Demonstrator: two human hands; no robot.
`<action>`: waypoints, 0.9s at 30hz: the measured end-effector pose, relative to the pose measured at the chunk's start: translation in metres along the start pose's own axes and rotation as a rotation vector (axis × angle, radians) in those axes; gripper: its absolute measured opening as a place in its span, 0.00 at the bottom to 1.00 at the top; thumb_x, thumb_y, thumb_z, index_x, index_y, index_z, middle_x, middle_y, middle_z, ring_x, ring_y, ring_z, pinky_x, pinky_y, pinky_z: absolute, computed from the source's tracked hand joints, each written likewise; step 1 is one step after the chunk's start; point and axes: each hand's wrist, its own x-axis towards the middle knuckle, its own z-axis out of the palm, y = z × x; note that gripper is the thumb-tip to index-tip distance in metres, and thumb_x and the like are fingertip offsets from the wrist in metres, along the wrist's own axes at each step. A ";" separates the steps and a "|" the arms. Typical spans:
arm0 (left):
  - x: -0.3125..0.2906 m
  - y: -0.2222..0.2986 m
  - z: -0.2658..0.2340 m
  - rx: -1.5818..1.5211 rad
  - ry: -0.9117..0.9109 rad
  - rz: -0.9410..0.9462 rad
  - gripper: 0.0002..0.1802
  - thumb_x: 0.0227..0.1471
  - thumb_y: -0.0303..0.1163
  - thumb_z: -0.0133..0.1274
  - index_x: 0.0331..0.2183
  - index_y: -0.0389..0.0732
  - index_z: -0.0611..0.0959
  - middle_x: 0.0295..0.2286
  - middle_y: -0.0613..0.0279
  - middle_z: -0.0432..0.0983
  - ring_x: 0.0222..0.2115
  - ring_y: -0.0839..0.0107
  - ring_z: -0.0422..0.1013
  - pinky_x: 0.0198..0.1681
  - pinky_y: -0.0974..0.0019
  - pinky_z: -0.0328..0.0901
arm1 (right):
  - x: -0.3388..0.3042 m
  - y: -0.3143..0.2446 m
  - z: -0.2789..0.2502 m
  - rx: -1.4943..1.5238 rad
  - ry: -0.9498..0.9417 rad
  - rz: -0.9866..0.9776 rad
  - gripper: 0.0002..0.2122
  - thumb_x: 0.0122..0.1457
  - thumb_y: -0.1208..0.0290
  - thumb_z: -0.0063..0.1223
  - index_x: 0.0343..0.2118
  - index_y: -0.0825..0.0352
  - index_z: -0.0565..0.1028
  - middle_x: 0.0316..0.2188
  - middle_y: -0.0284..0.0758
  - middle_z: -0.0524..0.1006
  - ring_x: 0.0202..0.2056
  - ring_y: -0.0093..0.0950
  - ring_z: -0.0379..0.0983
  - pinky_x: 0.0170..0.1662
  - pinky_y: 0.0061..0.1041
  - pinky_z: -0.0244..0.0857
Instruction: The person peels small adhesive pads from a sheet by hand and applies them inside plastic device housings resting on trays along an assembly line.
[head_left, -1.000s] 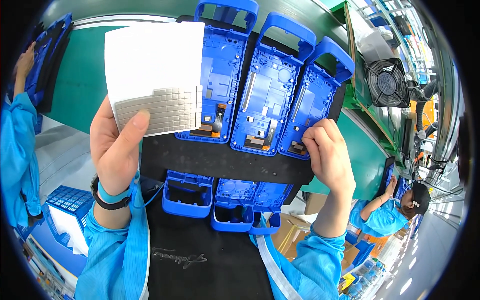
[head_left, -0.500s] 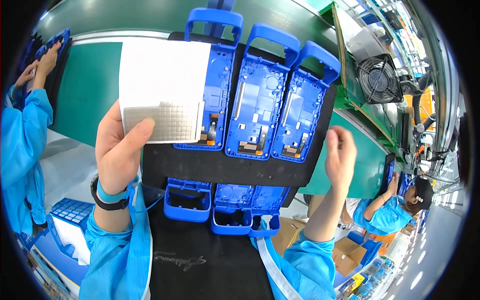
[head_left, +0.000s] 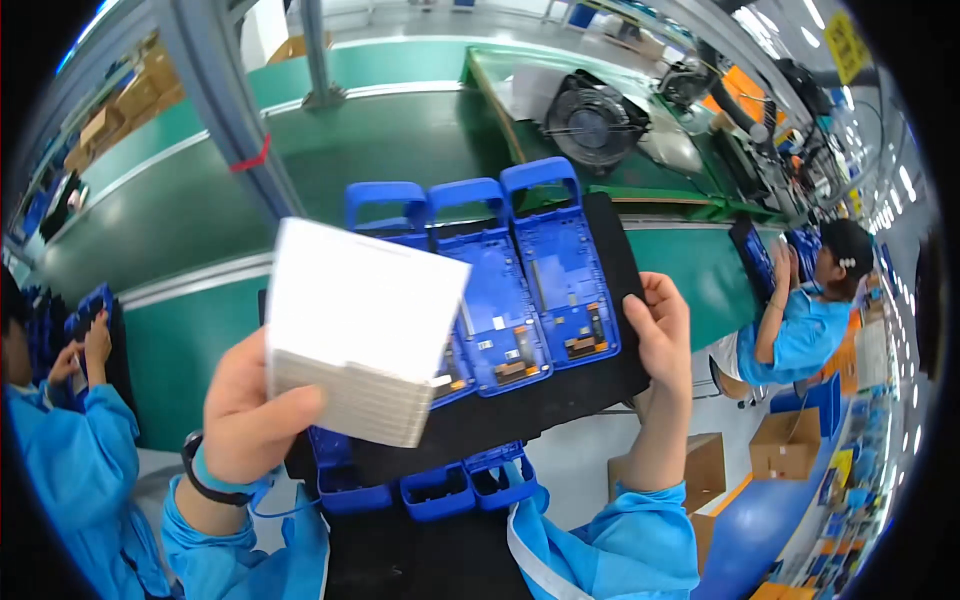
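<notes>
My left hand (head_left: 250,410) holds up a white sheet (head_left: 365,290), its thumb pressed on the lower part, where a grid of small silvery-grey square pads (head_left: 350,395) covers the paper. Behind the sheet, three blue plastic housings (head_left: 565,275) with loop handles lie side by side on a black mat (head_left: 500,418); the sheet hides much of the leftmost. Brown-orange flex circuits (head_left: 585,345) show at their lower ends. By the mat's right edge is my right hand (head_left: 662,330), fingers partly curled, thumb apart, nothing visible between them. Whether it touches the mat is unclear.
Along the mat's near side hang several blue housing parts (head_left: 438,495). A black fan (head_left: 595,120) stands beyond, on a green-framed bench. A grey metal post (head_left: 225,110) rises at left. Co-workers sit at left (head_left: 70,450) and right (head_left: 810,310). Cardboard boxes (head_left: 785,445) stand lower right.
The view has tilted and now takes in more of the room. The sheet, still in my left hand, has turned clockwise in view. My right hand has come to the mat's right edge.
</notes>
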 end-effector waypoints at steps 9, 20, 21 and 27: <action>0.137 -0.083 0.117 -0.203 -0.449 -0.173 0.21 0.57 0.21 0.52 0.53 0.30 0.74 0.48 0.54 0.78 0.48 0.69 0.74 0.54 0.65 0.66 | 0.019 0.053 -0.173 -0.115 0.145 -0.072 0.12 0.62 0.79 0.51 0.48 0.72 0.70 0.41 0.31 0.78 0.42 0.17 0.73 0.49 0.17 0.65; 0.161 -0.193 0.172 -0.125 -0.404 -0.534 0.19 0.60 0.23 0.50 0.52 0.32 0.74 0.48 0.51 0.77 0.48 0.60 0.76 0.53 0.56 0.70 | 0.006 0.126 -0.141 -1.080 0.586 -0.183 0.16 0.50 0.75 0.61 0.43 0.69 0.75 0.47 0.45 0.74 0.51 0.46 0.67 0.56 0.40 0.60; 0.161 -0.195 0.170 -0.161 -0.389 -0.546 0.19 0.60 0.23 0.50 0.53 0.33 0.74 0.48 0.52 0.77 0.47 0.60 0.76 0.53 0.56 0.70 | -0.002 0.100 -0.110 -0.922 0.458 -0.179 0.15 0.49 0.74 0.61 0.41 0.68 0.75 0.46 0.45 0.74 0.50 0.46 0.69 0.55 0.40 0.61; 0.162 -0.200 0.167 -0.185 -0.389 -0.629 0.20 0.61 0.24 0.49 0.54 0.34 0.73 0.49 0.52 0.77 0.49 0.60 0.75 0.56 0.55 0.68 | -0.101 0.081 0.020 -0.953 0.141 -0.196 0.21 0.43 0.63 0.70 0.41 0.62 0.78 0.45 0.40 0.74 0.49 0.43 0.67 0.51 0.42 0.59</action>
